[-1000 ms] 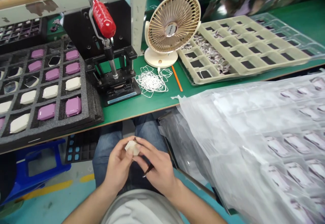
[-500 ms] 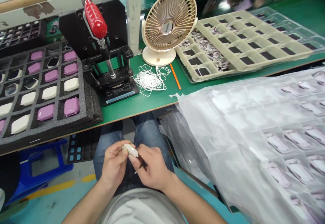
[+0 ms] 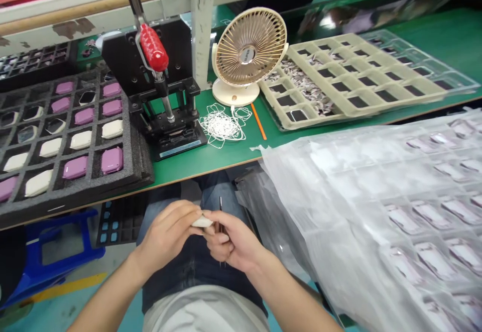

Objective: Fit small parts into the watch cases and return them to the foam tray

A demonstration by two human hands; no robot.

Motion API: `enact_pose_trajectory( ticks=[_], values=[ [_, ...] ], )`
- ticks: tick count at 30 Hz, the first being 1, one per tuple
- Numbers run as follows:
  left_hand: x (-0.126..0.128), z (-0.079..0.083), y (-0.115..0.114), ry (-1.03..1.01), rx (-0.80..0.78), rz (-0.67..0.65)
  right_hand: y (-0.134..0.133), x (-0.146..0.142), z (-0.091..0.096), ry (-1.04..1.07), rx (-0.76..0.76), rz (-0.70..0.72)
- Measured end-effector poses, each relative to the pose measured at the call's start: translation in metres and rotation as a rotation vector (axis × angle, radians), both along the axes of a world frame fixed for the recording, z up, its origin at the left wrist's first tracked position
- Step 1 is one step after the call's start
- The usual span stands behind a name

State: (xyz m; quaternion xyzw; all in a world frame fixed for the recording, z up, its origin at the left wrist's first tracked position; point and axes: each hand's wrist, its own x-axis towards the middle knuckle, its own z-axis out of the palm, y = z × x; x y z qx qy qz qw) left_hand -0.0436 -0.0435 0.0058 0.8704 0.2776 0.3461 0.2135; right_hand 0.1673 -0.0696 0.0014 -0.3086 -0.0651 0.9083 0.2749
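Over my lap, below the bench edge, both hands meet on a small cream case (image 3: 202, 221). My left hand (image 3: 167, 234) curls its fingers over the case from the left and pinches it. My right hand (image 3: 229, 239) grips the case's right end with thumb and forefinger. It also holds thin dark tweezers (image 3: 221, 209), whose tip sticks up past the fingers. The underside of the case is hidden by my fingers.
A black foam tray (image 3: 128, 136) with several purple and cream cases lies at left. Beside it stands a black hand press (image 3: 165, 116) with a red handle (image 3: 153, 46). White rings (image 3: 220, 125), a small fan (image 3: 246, 53), a cream compartment tray (image 3: 350, 106) and bagged trays (image 3: 376, 211) are at right.
My hands turned the cream case from facing up to edge-on and drew slightly closer together. The tweezers swung from pointing down-left to pointing up. The view shifted a little.
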Motion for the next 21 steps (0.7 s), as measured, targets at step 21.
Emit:
enact_pose_trajectory(
  ticks=[21],
  values=[
    [0.059, 0.010, 0.117, -0.092, 0.088, 0.556, 0.208, -0.032, 0.167, -1.133, 2.098, -0.745]
  ],
)
